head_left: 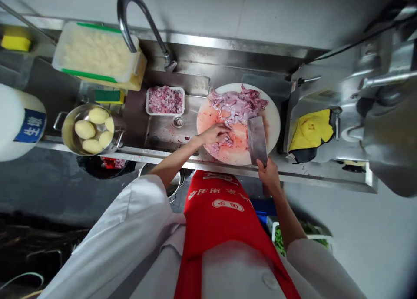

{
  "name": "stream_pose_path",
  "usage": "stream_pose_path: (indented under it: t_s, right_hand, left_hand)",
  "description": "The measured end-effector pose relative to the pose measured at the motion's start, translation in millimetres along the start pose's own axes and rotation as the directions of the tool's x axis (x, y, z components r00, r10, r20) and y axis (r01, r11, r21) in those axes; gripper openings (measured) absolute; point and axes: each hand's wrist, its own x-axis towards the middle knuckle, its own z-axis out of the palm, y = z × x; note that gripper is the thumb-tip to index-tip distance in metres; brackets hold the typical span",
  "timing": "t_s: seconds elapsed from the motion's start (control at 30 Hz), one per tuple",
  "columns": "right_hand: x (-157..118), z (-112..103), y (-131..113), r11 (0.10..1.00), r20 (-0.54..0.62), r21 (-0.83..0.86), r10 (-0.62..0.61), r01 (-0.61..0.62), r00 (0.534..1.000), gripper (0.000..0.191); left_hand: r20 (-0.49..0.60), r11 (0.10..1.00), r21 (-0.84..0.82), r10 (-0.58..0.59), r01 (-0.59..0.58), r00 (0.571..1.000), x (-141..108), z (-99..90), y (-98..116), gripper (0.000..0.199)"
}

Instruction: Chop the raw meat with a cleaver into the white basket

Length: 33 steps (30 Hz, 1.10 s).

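Observation:
A round cutting board (pixel 273 116) lies beside the sink, its surface stained red. Raw pinkish meat (pixel 239 103) is heaped across its far half, with smaller pieces near the front left. My left hand (pixel 215 134) rests over those smaller pieces, fingers bent and pressed together; what lies under the fingertips is partly hidden. My right hand (pixel 269 174) is closed round the handle of a cleaver (pixel 256 138), whose wide blade rests over the right part of the board. A white basket (pixel 183 102) of cut meat stands in the sink to the left.
A curved faucet (pixel 143 8) rises behind the sink. Leftward are a lidded plastic container (pixel 94 51), a metal pot (pixel 67 136) of peeled potatoes and a white tub (pixel 16 99). A yellow cloth (pixel 311 127) lies at the right. Below the counter stands a crate of greens (pixel 278 240).

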Motion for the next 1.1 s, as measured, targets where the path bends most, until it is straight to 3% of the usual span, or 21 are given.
stream_pose_path:
  t_s: [0.13, 0.2, 0.3, 0.43, 0.5, 0.63, 0.7, 0.87, 1.0, 1.1]
  right_hand:
    - [-15.5, 8.7, 3.5, 0.997, 0.028, 0.026, 0.075, -0.076, 0.997, 0.030]
    - [-18.0, 10.4, 2.0, 0.996, 0.035, 0.022, 0.085, -0.086, 0.996, 0.029]
    - [-18.8, 11.7, -3.8, 0.997, 0.077, -0.012, 0.078, -0.077, 0.994, 0.029]
    - [-16.9, 13.1, -17.1, 0.995, 0.207, -0.103, 0.021, 0.000, 0.978, 0.028]
    - [-14.7, 13.4, -25.1, 0.987, 0.274, -0.147, -0.014, 0.057, 0.962, 0.027]
    - [-7.7, 13.1, -38.8, 0.970, 0.359, -0.221, -0.019, 0.104, 0.933, 0.027]
    - [-3.2, 13.3, -43.3, 0.964, 0.361, -0.247, -0.004, 0.100, 0.933, 0.027]
    - [4.3, 14.7, -49.7, 0.958, 0.333, -0.272, 0.006, 0.090, 0.943, 0.027]
    - [1.3, 13.8, -62.6, 0.956, 0.335, -0.287, 0.048, 0.053, 0.941, 0.028]
    - [1.0, 16.4, -86.1, 0.957, 0.305, -0.291, 0.084, 0.009, 0.949, 0.032]
  left_hand:
    - [0.121, 0.996, 0.088, 0.020, -0.031, 0.992, 6.9, 5.4, 3.8, 0.023]
    - [0.104, 0.992, 0.122, -0.036, 0.024, 0.994, 4.2, 5.9, 2.9, 0.028]
    - [-0.125, 0.971, 0.093, -0.206, 0.218, 0.971, -12.0, 3.5, -3.1, 0.032]
    - [-0.373, 0.926, -0.014, -0.354, 0.377, 0.858, -42.1, 7.8, -4.1, 0.023]
    - [-0.419, 0.927, -0.037, -0.355, 0.374, 0.836, -52.5, 14.0, 0.0, 0.016]
    - [-0.376, 0.960, -0.037, -0.270, 0.277, 0.886, -57.2, 22.1, 6.9, 0.017]
    - [-0.367, 0.967, -0.070, -0.252, 0.244, 0.895, -53.0, 22.2, 6.4, 0.018]
    - [-0.449, 0.969, -0.104, -0.246, 0.223, 0.859, -38.8, 18.9, -1.7, 0.025]
    - [-0.402, 0.974, -0.031, -0.218, 0.225, 0.889, -42.1, 13.8, -0.7, 0.020]
    - [-0.473, 0.962, -0.025, -0.251, 0.272, 0.844, -50.1, 13.7, 3.2, 0.024]
